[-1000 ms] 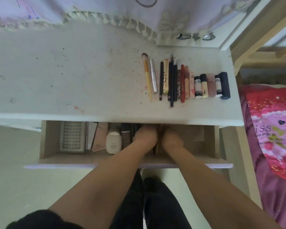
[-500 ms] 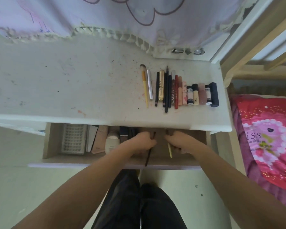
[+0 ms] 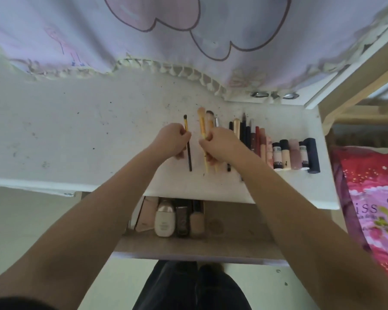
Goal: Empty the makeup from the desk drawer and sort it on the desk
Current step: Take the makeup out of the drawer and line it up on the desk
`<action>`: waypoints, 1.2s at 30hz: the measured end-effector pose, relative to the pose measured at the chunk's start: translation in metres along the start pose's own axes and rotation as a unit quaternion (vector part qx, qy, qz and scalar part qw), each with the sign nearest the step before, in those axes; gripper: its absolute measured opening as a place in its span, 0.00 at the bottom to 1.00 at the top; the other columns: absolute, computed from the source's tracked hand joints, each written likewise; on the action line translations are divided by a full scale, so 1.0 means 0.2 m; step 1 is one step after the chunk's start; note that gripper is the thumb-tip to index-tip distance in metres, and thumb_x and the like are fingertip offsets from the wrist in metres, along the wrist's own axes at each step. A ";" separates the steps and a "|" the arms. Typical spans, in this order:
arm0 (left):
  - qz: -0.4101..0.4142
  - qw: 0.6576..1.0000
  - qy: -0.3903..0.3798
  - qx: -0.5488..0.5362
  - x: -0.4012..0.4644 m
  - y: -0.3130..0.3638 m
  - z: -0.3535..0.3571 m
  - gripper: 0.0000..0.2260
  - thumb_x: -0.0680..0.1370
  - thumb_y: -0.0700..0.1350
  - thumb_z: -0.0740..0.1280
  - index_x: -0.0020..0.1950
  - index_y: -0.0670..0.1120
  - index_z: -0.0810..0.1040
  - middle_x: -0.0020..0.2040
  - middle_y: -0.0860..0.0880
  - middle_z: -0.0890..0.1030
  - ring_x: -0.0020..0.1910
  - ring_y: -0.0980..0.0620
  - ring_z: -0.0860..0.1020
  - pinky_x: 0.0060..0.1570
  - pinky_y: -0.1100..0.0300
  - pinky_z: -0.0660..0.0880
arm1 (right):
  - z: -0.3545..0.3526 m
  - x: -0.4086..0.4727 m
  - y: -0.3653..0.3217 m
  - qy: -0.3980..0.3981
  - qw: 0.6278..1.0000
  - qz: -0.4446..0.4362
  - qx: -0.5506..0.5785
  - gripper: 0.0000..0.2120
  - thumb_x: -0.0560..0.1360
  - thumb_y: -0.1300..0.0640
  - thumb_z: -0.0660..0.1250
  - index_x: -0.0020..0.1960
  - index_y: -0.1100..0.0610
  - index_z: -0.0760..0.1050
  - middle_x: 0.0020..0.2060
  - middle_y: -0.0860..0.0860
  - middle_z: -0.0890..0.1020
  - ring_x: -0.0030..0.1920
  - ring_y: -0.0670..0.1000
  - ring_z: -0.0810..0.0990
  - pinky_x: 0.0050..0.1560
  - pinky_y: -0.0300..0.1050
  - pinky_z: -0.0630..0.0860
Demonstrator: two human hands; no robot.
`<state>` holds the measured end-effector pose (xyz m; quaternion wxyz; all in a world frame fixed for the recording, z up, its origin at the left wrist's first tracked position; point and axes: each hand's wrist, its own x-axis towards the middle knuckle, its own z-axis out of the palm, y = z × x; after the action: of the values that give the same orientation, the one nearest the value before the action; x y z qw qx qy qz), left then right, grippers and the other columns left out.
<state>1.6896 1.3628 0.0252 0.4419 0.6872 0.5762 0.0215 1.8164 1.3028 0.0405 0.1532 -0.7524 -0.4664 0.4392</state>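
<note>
My left hand (image 3: 171,139) pinches a dark brush (image 3: 188,148), right hand (image 3: 220,145) a yellow one (image 3: 202,135) — probably; dropped crooked, either could scatter the pencil row (image 3: 249,139).

On the red and pink flowered blanket (image 3: 374,211) at the right edge, pale letters read "iss", cut off at the left by a fold; a line of smaller print beneath them is too blurred to read; the small black-capped, pale-bodied tubes (image 3: 277,156) in the row on the white desk top (image 3: 76,135) bear dark vertical print, illegible; the cream squat bottle (image 3: 164,221) in the open wooden drawer (image 3: 188,249) shows faint marks, likewise unreadable.
</note>
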 end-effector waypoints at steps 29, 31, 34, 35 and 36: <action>-0.025 0.947 -0.024 0.321 -0.40 -0.44 0.81 0.18 0.80 0.41 0.57 0.69 0.38 0.63 0.61 0.42 0.74 0.56 0.44 0.77 0.49 0.52 0.75 | 0.69 -0.19 0.62 0.024 0.981 0.130 0.142 0.12 0.81 0.50 0.53 0.59 0.53 0.71 0.56 0.55 0.78 0.47 0.54 0.76 0.53 0.47 0.72; -0.032 0.944 -0.023 0.328 -0.37 -0.46 0.85 0.19 0.80 0.38 0.55 0.70 0.36 0.60 0.59 0.42 0.76 0.54 0.45 0.79 0.46 0.54 0.75 | 0.72 -0.17 0.62 0.076 0.956 0.150 0.239 0.11 0.81 0.48 0.56 0.57 0.51 0.72 0.53 0.53 0.79 0.44 0.51 0.75 0.49 0.44 0.71; -0.033 0.932 -0.023 0.359 -0.34 -0.48 0.87 0.21 0.81 0.38 0.54 0.73 0.33 0.56 0.60 0.41 0.76 0.56 0.44 0.79 0.47 0.53 0.75 | 0.70 -0.18 0.65 0.032 0.993 0.106 0.046 0.08 0.82 0.52 0.55 0.53 0.53 0.71 0.51 0.53 0.78 0.38 0.46 0.73 0.42 0.38 0.69; -0.038 0.929 -0.026 0.367 -0.34 -0.47 0.88 0.22 0.81 0.39 0.54 0.73 0.33 0.55 0.61 0.41 0.75 0.57 0.44 0.78 0.48 0.53 0.75 | 0.69 -0.19 0.66 0.003 0.995 0.085 -0.056 0.09 0.82 0.55 0.54 0.55 0.55 0.71 0.53 0.56 0.78 0.41 0.48 0.76 0.43 0.40 0.70; -0.049 0.930 -0.026 0.364 -0.35 -0.47 0.88 0.21 0.81 0.40 0.55 0.72 0.34 0.57 0.62 0.41 0.75 0.57 0.44 0.78 0.49 0.54 0.75 | 0.67 -0.20 0.68 -0.013 0.988 0.069 -0.135 0.11 0.81 0.58 0.53 0.58 0.58 0.72 0.56 0.58 0.78 0.48 0.52 0.78 0.49 0.44 0.72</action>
<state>1.6892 1.1990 -0.1082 0.1770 0.7722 0.5656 -0.2290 1.7787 1.1736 -0.1022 0.0132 -0.7906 -0.4706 0.3915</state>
